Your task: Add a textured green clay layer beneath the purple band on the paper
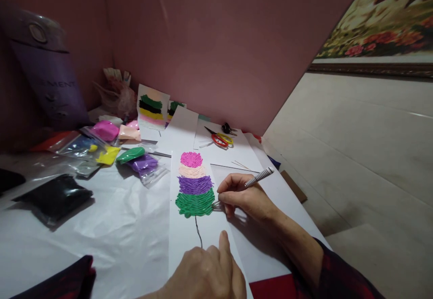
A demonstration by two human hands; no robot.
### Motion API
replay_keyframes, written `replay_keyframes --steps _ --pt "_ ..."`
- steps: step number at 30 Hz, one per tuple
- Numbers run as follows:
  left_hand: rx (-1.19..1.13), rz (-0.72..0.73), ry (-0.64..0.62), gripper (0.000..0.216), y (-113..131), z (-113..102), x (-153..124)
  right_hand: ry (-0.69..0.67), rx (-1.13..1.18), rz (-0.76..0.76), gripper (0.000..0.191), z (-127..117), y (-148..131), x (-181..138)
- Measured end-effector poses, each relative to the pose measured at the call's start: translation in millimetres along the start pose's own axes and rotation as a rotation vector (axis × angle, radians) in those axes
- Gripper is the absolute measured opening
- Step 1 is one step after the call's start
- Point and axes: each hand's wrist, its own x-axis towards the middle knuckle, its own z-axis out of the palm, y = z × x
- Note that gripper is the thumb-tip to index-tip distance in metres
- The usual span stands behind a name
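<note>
My right hand (245, 195) pinches a thin tool with a black-and-white patterned handle (260, 177). Its thin, pale, fork-like tip meets the right edge of a green clay band (194, 203). Above that band are purple (195, 185), pale peach (192, 171) and bright pink (191, 159) clay layers, all textured with fine strands. They lie on a white card (181, 236), where a dark wavy line (198, 231) runs down from the green. My left hand (206, 272) rests on the card's lower part, index finger stretched out, other fingers bent and partly hidden.
Bags of clay lie to the left: black (56, 197), purple (145, 164), green (131, 154), yellow (108, 154) and pink (105, 131). Scissors (219, 139) lie behind the card. A finished-looking clay card (152, 109) leans near the pink wall. A purple bag (47, 73) stands far left.
</note>
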Motion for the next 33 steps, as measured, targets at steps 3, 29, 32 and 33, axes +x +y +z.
replay_keyframes --steps 3,29,32,33 --pt "-0.006 0.003 -0.020 0.008 -0.1 -1.5 0.1 -0.001 0.007 0.003 0.007 -2.3 0.3 1.3" --pt "0.020 0.050 -0.068 0.011 -3.4 -4.3 -2.0 0.020 0.107 -0.076 0.011 -0.1 1.6 -0.4" --pt "0.010 0.052 -0.100 0.011 -4.0 -8.5 -1.9 -0.008 0.088 -0.076 0.010 2.6 0.8 -0.4" --pt "0.024 0.035 -0.082 0.008 -4.2 -9.5 -1.5 -0.014 0.078 -0.076 0.010 3.2 0.9 -0.1"
